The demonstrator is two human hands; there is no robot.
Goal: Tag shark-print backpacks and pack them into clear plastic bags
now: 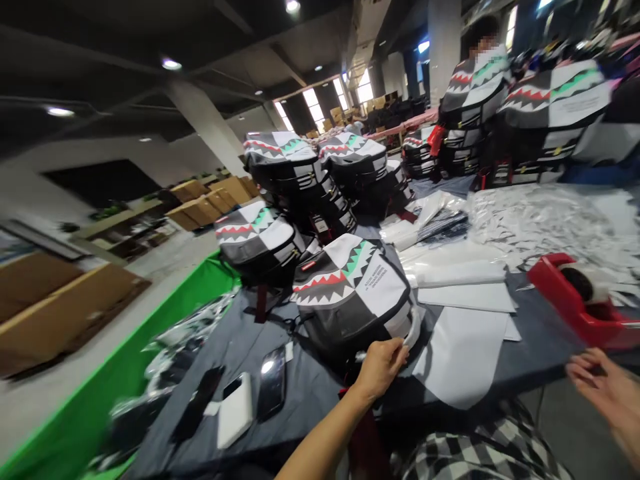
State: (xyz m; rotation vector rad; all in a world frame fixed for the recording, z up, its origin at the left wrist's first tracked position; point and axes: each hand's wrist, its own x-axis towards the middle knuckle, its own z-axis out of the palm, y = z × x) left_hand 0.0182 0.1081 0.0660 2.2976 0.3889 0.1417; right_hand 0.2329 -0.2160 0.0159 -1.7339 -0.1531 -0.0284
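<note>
A: Backpack (350, 293): position and grip?

B: It lies on its back near the table's (310, 387) front edge, roughly mid-way along, shark-teeth print facing up. The left hand (383, 365) is closed on its near lower rim, fingers pinched over the pale trim. The right hand (603, 390) is open, fingers spread, holding nothing, hovering off the front right corner.

A: Handling estimate?

B: Soft fabric shell, puffed but probably empty, so light and floppy. The coated panels look smooth, likely a bit slippery. Not fragile. A rim pinch should drag it. For a lift, the top handle or a strap is the better hold, though neither shows clearly here.

A: Immediate surroundings?

B: White sheets (463, 353) lie just beside it to the right, one overhanging the front edge. A red tape dispenser (575, 300) sits further right. Left of the backpack, near the front edge, are a dark phone (273, 383) and a white power bank (235, 410). Matching backpacks are stacked (300, 173) behind it towards the back edge, with clear plastic bags (540, 220) spread at the back right.

A: Surface and room?

B: The grey cloth cover is slightly wrinkled. A green bin wall (100, 400) runs along the left edge. It is a warehouse floor with concrete pillars, cardboard boxes (205, 200) and ceiling spots. The frame is motion-blurred.
</note>
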